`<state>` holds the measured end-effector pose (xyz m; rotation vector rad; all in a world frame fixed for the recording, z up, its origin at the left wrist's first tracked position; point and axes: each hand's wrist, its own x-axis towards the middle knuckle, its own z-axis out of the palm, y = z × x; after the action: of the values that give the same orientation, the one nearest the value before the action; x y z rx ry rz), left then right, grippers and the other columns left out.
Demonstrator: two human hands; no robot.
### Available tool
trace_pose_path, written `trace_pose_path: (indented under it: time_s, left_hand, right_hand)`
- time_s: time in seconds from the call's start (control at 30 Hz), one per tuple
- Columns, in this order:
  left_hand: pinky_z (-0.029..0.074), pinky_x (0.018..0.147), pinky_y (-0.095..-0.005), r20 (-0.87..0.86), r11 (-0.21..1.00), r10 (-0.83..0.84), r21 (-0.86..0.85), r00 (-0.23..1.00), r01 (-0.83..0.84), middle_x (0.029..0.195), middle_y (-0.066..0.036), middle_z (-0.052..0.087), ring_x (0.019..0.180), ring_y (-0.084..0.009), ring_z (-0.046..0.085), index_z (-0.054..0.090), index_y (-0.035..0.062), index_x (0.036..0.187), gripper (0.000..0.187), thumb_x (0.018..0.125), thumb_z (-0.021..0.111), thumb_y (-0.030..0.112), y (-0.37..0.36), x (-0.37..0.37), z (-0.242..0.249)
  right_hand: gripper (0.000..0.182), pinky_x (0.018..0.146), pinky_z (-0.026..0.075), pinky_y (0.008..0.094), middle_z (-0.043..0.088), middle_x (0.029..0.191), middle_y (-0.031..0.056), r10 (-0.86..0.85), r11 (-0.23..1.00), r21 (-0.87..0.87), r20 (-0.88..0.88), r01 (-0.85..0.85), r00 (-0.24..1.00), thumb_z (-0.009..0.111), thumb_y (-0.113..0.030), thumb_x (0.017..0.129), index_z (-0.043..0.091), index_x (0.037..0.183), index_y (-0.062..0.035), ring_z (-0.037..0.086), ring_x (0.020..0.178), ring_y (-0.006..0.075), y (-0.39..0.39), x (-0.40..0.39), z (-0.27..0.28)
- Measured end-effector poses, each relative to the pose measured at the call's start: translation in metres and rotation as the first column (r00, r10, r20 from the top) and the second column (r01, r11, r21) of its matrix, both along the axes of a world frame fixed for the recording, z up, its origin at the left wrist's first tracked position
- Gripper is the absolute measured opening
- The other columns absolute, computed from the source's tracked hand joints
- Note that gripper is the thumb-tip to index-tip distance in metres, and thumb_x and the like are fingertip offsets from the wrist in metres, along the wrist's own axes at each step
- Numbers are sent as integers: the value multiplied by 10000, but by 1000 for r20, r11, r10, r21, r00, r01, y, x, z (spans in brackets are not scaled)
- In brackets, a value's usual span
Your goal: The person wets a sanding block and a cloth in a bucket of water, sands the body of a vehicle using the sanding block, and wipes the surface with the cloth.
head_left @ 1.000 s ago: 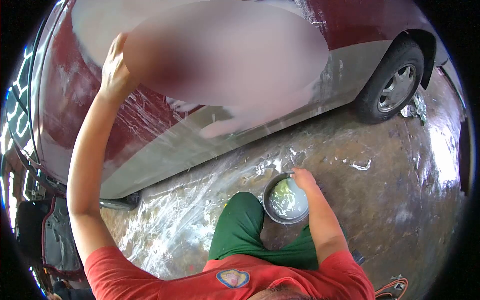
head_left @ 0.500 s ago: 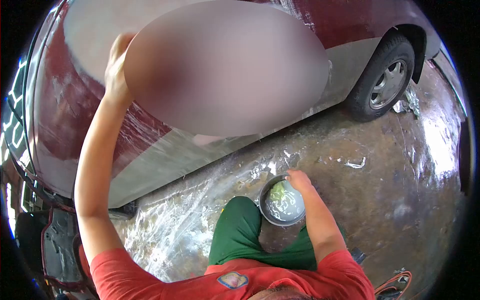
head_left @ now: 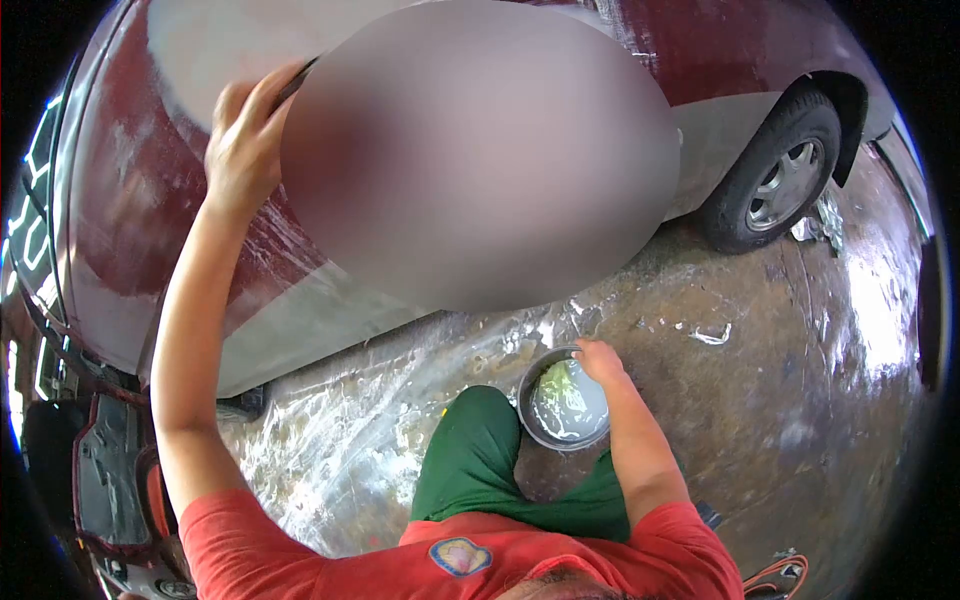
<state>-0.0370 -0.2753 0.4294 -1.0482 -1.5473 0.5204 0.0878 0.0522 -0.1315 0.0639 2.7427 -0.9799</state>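
My left hand (head_left: 243, 145) is raised against the car's side (head_left: 130, 170), fingers bent around a dark, thin-edged piece (head_left: 296, 82). Part of that piece disappears behind a large blurred oval, so its kind cannot be made out. Low between my knees, my right hand (head_left: 599, 360) is closed on the rim of a round grey bucket (head_left: 528, 412). Cloudy water (head_left: 568, 405) with something pale green in it fills part of the bucket. The car's panel is dark red, with grey and whitish dull patches and streaks around my left hand.
A front-to-back run of wet concrete floor (head_left: 720, 400) with white streaks lies below the car. The car's wheel (head_left: 785, 170) stands at the right, with crumpled plastic (head_left: 828, 222) beside it. An orange hose (head_left: 780, 572) lies at lower right, and a dark padded object (head_left: 115, 480) at lower left.
My left hand has turned slightly, and the dark edge of the piece in its fingers now shows. The view has shifted a little. My right hand stays on the bucket's rim.
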Motion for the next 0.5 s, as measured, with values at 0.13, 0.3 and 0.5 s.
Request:
trace_pose_path:
  time_s: [0.13, 0.3, 0.5]
  left_hand:
    - [475, 986, -419, 152, 970, -110, -199, 982, 139, 1183, -90, 583, 1106, -283, 526, 579, 123, 1343, 427, 975, 646, 329, 163, -7, 28]
    - [470, 971, -424, -4, 975, -130, -183, 991, 128, 1191, -95, 578, 1099, -312, 528, 558, 131, 1363, 448, 968, 655, 317, 167, -18, 19]
    - [510, 915, -339, -17, 999, 7, -48, 1000, -8, 1278, 20, 670, 992, -175, 621, 676, 259, 1364, 537, 860, 745, 432, -16, 0, 3]
  right_hand:
    - [376, 955, 529, 522, 702, 1183, 231, 11, 1000, 15, 3, -12, 1000, 643, -322, 968, 670, 1292, -133, 664, 1111, 427, -2, -3, -2]
    - [402, 960, 529, 521, 707, 1165, 235, 45, 998, 42, -15, -45, 999, 641, -333, 970, 663, 1326, -147, 662, 1112, 432, 2, -9, -18]
    - [402, 944, 530, 533, 713, 1139, 237, 9, 997, 76, 19, -11, 1000, 655, -344, 962, 667, 1319, -160, 671, 1086, 430, -2, -5, -13]
